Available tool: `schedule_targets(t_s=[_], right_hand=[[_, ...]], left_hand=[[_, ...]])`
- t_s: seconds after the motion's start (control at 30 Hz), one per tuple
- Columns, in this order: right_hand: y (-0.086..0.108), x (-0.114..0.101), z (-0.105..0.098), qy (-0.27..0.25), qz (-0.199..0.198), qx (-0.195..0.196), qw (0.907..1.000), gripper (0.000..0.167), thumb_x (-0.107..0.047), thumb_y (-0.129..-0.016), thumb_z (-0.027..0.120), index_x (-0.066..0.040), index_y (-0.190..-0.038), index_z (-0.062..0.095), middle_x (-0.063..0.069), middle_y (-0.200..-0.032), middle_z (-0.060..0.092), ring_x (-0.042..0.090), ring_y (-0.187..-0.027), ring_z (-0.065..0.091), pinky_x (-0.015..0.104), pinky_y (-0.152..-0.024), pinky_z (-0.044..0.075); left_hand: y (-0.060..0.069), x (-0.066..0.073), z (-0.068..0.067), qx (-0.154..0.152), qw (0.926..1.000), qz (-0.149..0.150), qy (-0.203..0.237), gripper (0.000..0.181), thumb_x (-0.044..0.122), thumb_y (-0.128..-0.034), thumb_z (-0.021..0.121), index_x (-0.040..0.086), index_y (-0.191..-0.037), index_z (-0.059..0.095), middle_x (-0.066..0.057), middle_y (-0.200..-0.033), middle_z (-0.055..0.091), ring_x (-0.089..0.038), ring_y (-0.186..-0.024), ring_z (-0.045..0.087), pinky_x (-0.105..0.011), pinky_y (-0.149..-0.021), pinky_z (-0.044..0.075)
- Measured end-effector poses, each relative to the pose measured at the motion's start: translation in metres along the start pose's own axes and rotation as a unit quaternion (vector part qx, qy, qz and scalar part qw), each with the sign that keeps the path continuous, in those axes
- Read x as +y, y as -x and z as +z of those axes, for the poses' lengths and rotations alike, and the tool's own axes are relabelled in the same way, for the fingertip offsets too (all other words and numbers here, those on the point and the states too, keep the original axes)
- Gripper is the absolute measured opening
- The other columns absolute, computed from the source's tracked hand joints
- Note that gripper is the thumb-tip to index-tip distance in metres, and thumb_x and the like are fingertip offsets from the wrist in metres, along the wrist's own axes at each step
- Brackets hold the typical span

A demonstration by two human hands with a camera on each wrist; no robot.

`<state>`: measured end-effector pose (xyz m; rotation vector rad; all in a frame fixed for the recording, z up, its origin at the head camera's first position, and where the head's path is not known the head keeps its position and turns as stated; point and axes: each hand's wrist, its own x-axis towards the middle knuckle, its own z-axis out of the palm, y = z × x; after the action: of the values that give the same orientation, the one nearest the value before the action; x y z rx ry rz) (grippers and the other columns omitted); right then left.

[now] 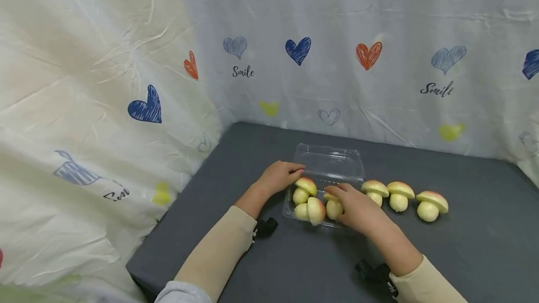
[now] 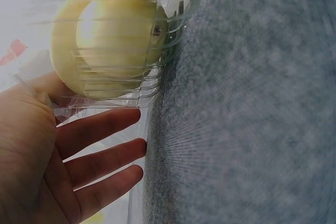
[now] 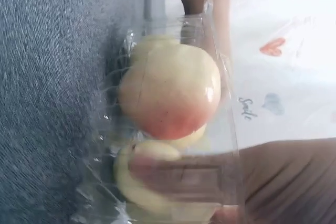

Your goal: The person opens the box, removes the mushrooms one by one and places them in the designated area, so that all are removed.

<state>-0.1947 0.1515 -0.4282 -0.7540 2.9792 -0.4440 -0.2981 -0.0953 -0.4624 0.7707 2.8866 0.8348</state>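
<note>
Fingers of the right hand [image 1: 360, 207] close round a mushroom-shaped piece [image 1: 334, 208], yellow with a rounded stem, and hold it inside the clear plastic box [image 1: 322, 183]. Two more pieces [image 1: 310, 210] sit in the left part of that box, one behind the other and touching or nearly so. Those of the left hand [image 1: 278, 176] lie long and slightly spread against the box's left side; whether they also pinch its rim, I cannot tell. Behind, the box's lid [image 1: 330, 159] lies open on the desk [image 1: 484, 247].

Space looks like the likeliest trouble: set down at a slant, the held piece could push its neighbours over or catch a cap on the wall. Thin plastic seems apt to flex or slide should the left hand ease off. On the right, three loose pieces [image 1: 399, 195] stand in a row, the nearest just beside the box; a careless wrist might knock it.
</note>
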Motion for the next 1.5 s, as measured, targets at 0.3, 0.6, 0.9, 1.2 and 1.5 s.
schedule_targets(t_s=[0.3, 0.6, 0.9, 1.2, 1.5], right_hand=[[0.007, 0.014, 0.006, -0.085, 0.002, -0.001, 0.9964, 0.070, 0.000, -0.081, 0.085, -0.007, -0.145, 0.056, 0.034, -0.142, 0.035, 0.021, -0.070, 0.057, 0.032, -0.056, 0.047], [0.014, 0.022, -0.014, -0.090, -0.022, 0.000, 0.9957, 0.074, 0.002, -0.079, 0.079, -0.013, -0.146, 0.055, 0.023, -0.143, 0.040, 0.021, -0.079, 0.055, 0.031, -0.055, 0.043], [0.026, 0.034, -0.026, -0.071, -0.077, 0.075, 0.9917, 0.075, 0.004, -0.072, 0.078, -0.015, -0.141, 0.056, 0.009, -0.146, 0.048, 0.034, -0.121, 0.057, 0.043, -0.078, 0.052], [0.048, 0.040, -0.038, -0.106, -0.053, 0.067, 0.9907, 0.077, 0.005, -0.075, 0.079, -0.011, -0.143, 0.048, 0.009, -0.139, 0.054, 0.029, -0.121, 0.058, 0.048, -0.090, 0.052], [0.065, 0.037, -0.060, -0.077, -0.029, 0.034, 0.9960, 0.090, 0.007, -0.066, 0.080, -0.002, -0.149, 0.045, 0.018, -0.144, 0.052, 0.030, -0.115, 0.059, 0.042, -0.081, 0.053]], left_hand=[[-0.006, 0.007, 0.011, -0.014, 0.9998, 0.013, -0.001, 0.041, 0.035, -0.1108, 0.050, 0.017, -0.146, 0.062, -0.001, -0.135, 0.067, -0.019, -0.117, 0.066, -0.038, -0.098, 0.055], [-0.004, 0.004, 0.011, 0.000, 0.9999, 0.014, 0.001, 0.039, 0.032, -0.1106, 0.052, 0.017, -0.145, 0.062, -0.002, -0.135, 0.067, -0.020, -0.111, 0.068, -0.040, -0.093, 0.055], [0.002, -0.003, 0.010, 0.005, 1.0000, 0.001, -0.003, 0.039, 0.030, -0.1100, 0.054, 0.017, -0.146, 0.062, -0.002, -0.136, 0.067, -0.022, -0.119, 0.065, -0.043, -0.099, 0.053], [0.004, -0.004, 0.005, -0.001, 1.0000, 0.000, 0.005, 0.039, 0.033, -0.1104, 0.052, 0.018, -0.145, 0.062, -0.002, -0.133, 0.068, -0.021, -0.093, 0.069, -0.040, -0.084, 0.054], [-0.002, 0.000, 0.001, 0.002, 0.9998, 0.004, 0.019, 0.040, 0.031, -0.1096, 0.054, 0.016, -0.146, 0.061, -0.004, -0.137, 0.066, -0.020, -0.110, 0.067, -0.041, -0.087, 0.053]])
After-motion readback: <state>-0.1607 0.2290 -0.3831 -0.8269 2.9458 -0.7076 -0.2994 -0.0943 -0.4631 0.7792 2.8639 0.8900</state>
